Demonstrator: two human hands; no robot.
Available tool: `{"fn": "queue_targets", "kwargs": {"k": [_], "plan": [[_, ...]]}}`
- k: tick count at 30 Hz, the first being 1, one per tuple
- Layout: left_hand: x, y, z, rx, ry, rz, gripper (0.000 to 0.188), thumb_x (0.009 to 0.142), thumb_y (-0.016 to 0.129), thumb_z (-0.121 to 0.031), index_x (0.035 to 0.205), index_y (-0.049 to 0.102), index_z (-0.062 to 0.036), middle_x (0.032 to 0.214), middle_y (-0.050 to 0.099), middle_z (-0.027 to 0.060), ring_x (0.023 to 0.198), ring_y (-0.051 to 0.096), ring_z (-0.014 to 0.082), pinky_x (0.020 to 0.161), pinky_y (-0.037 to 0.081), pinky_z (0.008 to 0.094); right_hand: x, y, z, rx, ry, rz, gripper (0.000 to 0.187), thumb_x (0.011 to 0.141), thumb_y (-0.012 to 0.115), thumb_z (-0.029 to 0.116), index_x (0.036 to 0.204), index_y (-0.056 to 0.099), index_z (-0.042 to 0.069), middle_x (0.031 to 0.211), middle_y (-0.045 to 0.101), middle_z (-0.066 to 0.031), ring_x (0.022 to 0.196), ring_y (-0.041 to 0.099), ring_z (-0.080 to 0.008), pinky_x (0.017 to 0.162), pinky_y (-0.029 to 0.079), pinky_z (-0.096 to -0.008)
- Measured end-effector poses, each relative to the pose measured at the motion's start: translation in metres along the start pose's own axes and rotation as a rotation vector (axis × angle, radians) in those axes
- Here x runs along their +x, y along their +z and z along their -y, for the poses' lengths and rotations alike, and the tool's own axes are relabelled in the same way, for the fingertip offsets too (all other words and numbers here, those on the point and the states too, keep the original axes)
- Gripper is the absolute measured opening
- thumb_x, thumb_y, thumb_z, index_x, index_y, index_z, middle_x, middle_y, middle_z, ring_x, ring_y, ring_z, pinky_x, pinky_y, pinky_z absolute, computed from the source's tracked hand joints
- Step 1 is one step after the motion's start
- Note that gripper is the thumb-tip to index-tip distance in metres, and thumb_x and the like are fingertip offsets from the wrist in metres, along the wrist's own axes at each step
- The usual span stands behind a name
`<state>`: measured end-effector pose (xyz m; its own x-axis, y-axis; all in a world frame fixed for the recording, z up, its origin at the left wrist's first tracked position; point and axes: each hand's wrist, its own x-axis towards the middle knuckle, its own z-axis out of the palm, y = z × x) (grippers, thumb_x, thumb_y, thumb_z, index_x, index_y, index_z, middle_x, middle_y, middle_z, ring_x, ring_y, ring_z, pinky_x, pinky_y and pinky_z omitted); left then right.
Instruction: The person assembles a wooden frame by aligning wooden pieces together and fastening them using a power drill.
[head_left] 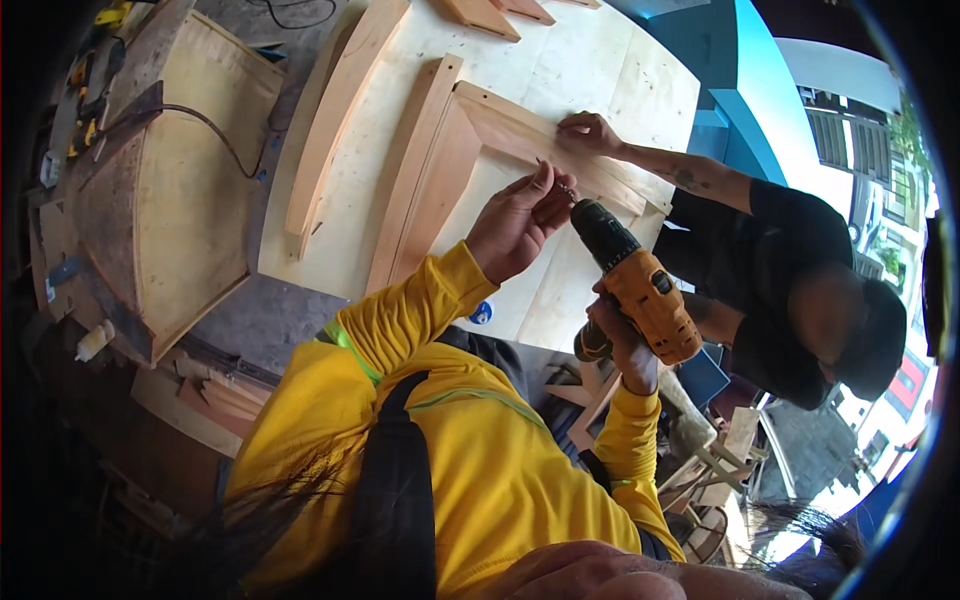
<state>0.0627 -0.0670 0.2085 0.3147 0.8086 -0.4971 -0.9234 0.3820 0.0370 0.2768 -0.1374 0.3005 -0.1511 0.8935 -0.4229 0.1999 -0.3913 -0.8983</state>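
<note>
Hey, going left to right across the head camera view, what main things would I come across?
Plywood panel, curved wooden board, the person's left hand, orange drill, the co-worker's black cap.

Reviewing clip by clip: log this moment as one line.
right hand: grips cordless drill | left hand: at drill bit | co-worker's hand: at wooden frame

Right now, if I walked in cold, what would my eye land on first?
Probably the orange and black drill right of centre, gripped in the person's right hand, with the left hand up at its bit. Next, the bright yellow shirt filling the lower middle. Then the co-worker in black at the right, one arm stretched over the pale wooden frame.
</note>
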Motion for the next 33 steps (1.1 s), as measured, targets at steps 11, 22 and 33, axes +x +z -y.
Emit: {"fn": "queue_targets", "kwargs": {"k": [11,22,33], "plan": [[0.056,-0.043,-0.032,-0.168,-0.031,0.012,0.024,0.104,0.061,-0.029,0.113,0.063,-0.0061,0.109,0.071,0.0076,0.108,0.068,0.0187,0.1,0.056,0.0326,0.065,0.028,-0.006,0.0,0.162,-0.025,0.034,0.086,0.068,0.001,0.12,0.064,0.005,0.104,0.07,-0.0027,0.083,0.067,-0.0103,0.074,0.055,-0.0288],[0.123,-0.091,-0.04,-0.187,0.036,0.077,0.022,0.104,0.061,-0.028,0.113,0.062,-0.0075,0.123,0.067,0.01,0.119,0.062,0.0215,0.109,0.048,0.0358,0.14,0.053,-0.008,0.047,0.178,-0.063,0.031,0.085,0.066,0.002,0.116,0.065,0.001,0.101,0.069,-0.0051,0.078,0.065,-0.0114,0.071,0.055,-0.027],[0.239,-0.156,-0.043,-0.192,0.199,-0.075,0.031,0.109,0.05,-0.032,0.133,0.052,-0.0114,0.134,0.059,0.0055,0.122,0.051,0.0203,0.112,0.035,0.0387,0.278,0.068,-0.049,-0.22,0.196,0.086,0.026,0.085,0.066,0.005,0.111,0.064,-0.001,0.093,0.067,-0.0053,0.068,0.062,-0.0127,0.062,0.052,-0.0272]]}}
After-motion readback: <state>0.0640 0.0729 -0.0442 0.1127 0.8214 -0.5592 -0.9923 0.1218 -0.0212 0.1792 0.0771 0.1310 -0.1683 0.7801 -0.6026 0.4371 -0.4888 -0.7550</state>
